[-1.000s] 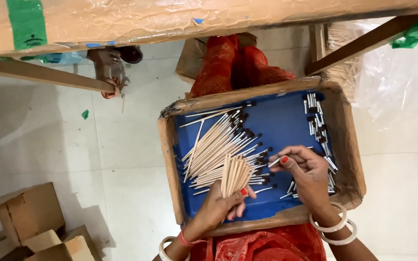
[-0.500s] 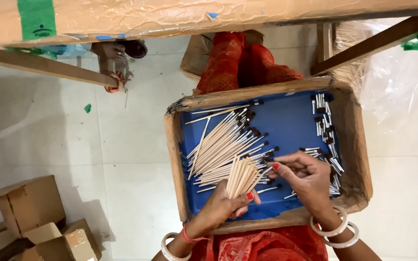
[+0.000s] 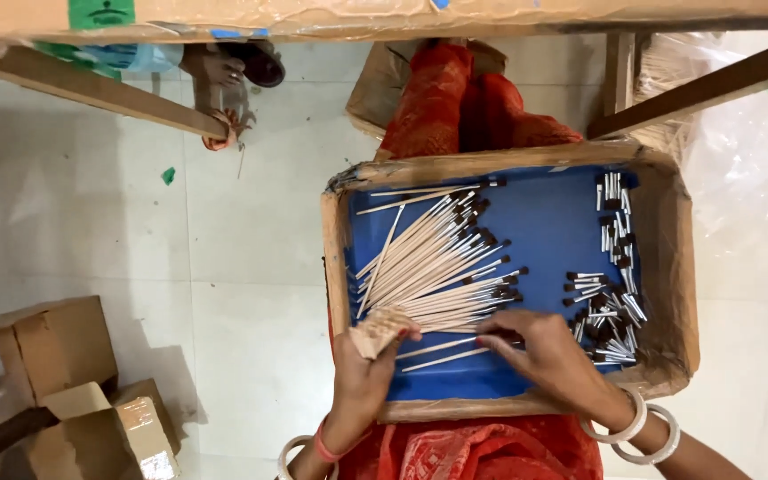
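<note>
Seen from my head camera, looking straight down: my left hand (image 3: 362,378) is closed around a bundle of wooden sticks (image 3: 382,327), their cut ends fanned toward the lens, at the near-left corner of a shallow cardboard tray (image 3: 682,267) lined in blue. My right hand (image 3: 548,356) lies palm down on the tray floor just beside it, fingers curled and pressing on the loose sticks (image 3: 442,351) that lie at the near edge of the pile; I cannot tell whether any stick is actually pinched between the fingertips. The main heap of dark-tipped sticks (image 3: 442,258) spreads diagonally across the left half of the tray, pale shafts pointing toward the near-left, dark tips toward the far-right. A separate scatter of short dark-tipped pieces (image 3: 615,267) runs along the tray's right side, well apart from the heap at the far end and close to my right hand at the near end. White bangles (image 3: 642,422) circle the right wrist, and a red thread and a pale bangle show at the left. The tray rests over red patterned fabric (image 3: 455,107). On the pale tiled floor (image 3: 91,222) to the left stand cardboard boxes (image 3: 55,347), and wooden bars (image 3: 91,89) cross the top of the view
</note>
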